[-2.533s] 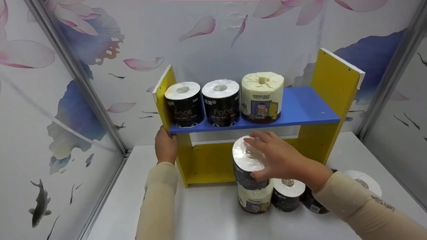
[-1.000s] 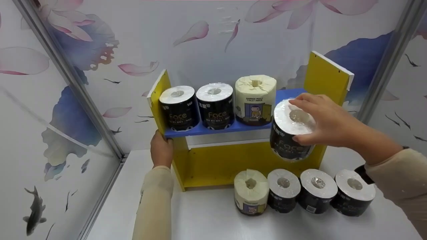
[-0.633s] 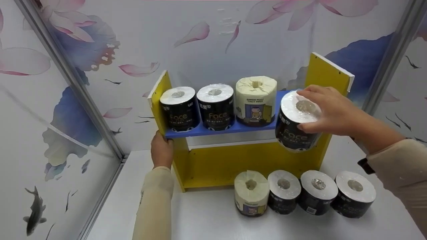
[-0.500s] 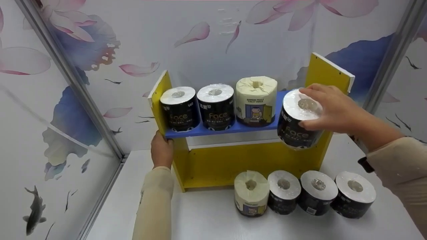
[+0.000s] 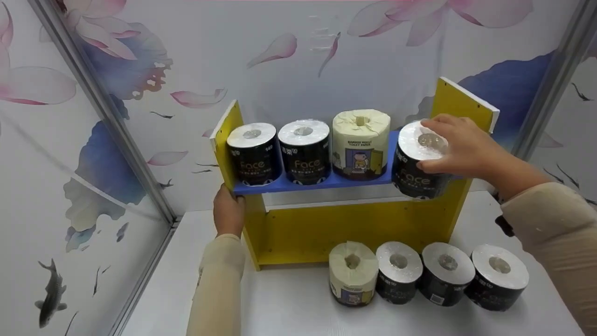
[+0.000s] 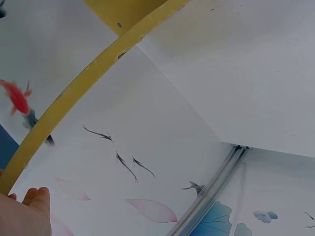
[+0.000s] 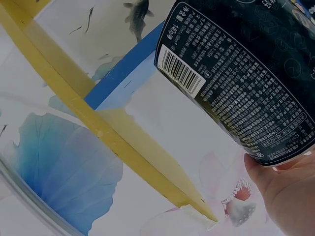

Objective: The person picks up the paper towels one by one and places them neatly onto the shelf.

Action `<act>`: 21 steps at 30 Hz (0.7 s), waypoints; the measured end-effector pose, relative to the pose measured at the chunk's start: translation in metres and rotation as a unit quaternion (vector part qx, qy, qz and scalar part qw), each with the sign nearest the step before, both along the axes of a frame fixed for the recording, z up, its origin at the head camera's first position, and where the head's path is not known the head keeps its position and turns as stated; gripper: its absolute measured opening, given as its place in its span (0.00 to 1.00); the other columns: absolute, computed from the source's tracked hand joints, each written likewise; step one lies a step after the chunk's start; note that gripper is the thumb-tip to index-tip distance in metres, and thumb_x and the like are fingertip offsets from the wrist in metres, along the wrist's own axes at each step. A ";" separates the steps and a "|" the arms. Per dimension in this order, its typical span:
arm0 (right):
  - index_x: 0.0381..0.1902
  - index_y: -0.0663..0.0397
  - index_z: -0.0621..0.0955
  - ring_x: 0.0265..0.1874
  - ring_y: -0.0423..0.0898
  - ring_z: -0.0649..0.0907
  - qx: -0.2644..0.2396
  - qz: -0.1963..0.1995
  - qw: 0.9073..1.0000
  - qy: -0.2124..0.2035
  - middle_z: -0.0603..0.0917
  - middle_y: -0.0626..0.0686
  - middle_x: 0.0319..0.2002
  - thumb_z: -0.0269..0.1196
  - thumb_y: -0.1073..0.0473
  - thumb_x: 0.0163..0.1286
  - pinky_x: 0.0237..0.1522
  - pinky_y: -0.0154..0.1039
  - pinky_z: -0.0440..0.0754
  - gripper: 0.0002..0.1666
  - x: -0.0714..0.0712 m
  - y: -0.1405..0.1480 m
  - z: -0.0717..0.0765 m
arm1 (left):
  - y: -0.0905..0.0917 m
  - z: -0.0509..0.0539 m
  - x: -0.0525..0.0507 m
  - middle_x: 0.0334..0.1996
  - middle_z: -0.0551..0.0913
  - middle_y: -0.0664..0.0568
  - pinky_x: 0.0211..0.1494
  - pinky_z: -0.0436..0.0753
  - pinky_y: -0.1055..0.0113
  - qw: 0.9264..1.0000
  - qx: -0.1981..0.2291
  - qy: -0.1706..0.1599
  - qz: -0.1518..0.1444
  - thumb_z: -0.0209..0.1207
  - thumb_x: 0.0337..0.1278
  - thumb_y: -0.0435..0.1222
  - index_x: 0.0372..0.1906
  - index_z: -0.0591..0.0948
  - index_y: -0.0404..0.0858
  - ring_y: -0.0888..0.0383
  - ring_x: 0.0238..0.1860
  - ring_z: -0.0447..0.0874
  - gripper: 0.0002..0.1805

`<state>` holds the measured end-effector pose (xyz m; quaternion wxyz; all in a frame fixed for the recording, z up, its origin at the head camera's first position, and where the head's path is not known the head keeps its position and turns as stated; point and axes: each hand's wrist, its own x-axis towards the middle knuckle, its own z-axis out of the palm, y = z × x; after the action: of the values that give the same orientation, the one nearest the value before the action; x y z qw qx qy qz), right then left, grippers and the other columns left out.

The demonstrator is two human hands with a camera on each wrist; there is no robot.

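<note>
In the head view my right hand [image 5: 471, 147] grips a black-wrapped toilet paper roll [image 5: 413, 175] near its top, fingers and thumb spread across it. The roll hangs at the front edge of the blue shelf board [image 5: 345, 184], right of a cream toilet paper roll [image 5: 359, 149]. Whether its base touches the board cannot be told. The right wrist view shows the roll's printed side with a barcode [image 7: 181, 71]. My left hand [image 5: 228, 212] holds the yellow side panel [image 6: 93, 73] of the shelf, just below the board's left corner.
Two black-wrapped rolls [image 5: 303, 154] stand left of the cream roll on the board. On the white table [image 5: 284, 303], a cream roll [image 5: 353, 275] and several black-wrapped rolls [image 5: 447, 275] stand in a row before the shelf. The right panel [image 5: 459, 102] rises beside the held roll.
My right hand has lifted the roll from above the front row to the right part of the blue board, lately moving slightly up. My left hand has stayed at the panel.
</note>
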<state>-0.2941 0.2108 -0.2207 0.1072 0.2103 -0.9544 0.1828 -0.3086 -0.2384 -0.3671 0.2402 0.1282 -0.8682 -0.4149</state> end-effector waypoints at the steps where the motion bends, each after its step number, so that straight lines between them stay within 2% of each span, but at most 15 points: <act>1: 0.71 0.59 0.64 0.62 0.70 0.61 0.000 0.003 1.000 0.003 0.64 0.65 0.67 0.71 0.47 0.55 0.54 0.71 0.66 0.50 -0.002 0.000 0.000 | 0.000 0.000 0.000 0.52 0.78 0.38 0.57 0.74 0.50 1.000 -0.002 0.000 0.001 0.52 0.64 0.29 0.60 0.71 0.30 0.45 0.54 0.76 0.20; 6: 0.70 0.61 0.65 0.61 0.70 0.62 -0.012 0.010 1.000 0.010 0.64 0.67 0.67 0.71 0.48 0.55 0.55 0.69 0.66 0.50 -0.010 -0.002 0.003 | -0.001 0.000 0.000 0.53 0.77 0.38 0.57 0.75 0.50 1.000 0.000 -0.004 0.000 0.52 0.65 0.30 0.60 0.70 0.30 0.45 0.54 0.77 0.20; 21: 0.73 0.59 0.61 0.64 0.73 0.58 -0.003 -0.008 1.000 -0.018 0.60 0.69 0.69 0.69 0.44 0.57 0.57 0.71 0.63 0.52 -0.029 -0.005 0.014 | 0.000 0.001 0.000 0.54 0.77 0.39 0.60 0.74 0.50 1.000 0.009 -0.006 0.003 0.51 0.66 0.30 0.61 0.70 0.31 0.45 0.55 0.76 0.20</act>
<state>-0.3235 0.2062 -0.2063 0.0925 0.1991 -0.9572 0.1888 -0.3083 -0.2381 -0.3666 0.2347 0.1351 -0.8656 -0.4211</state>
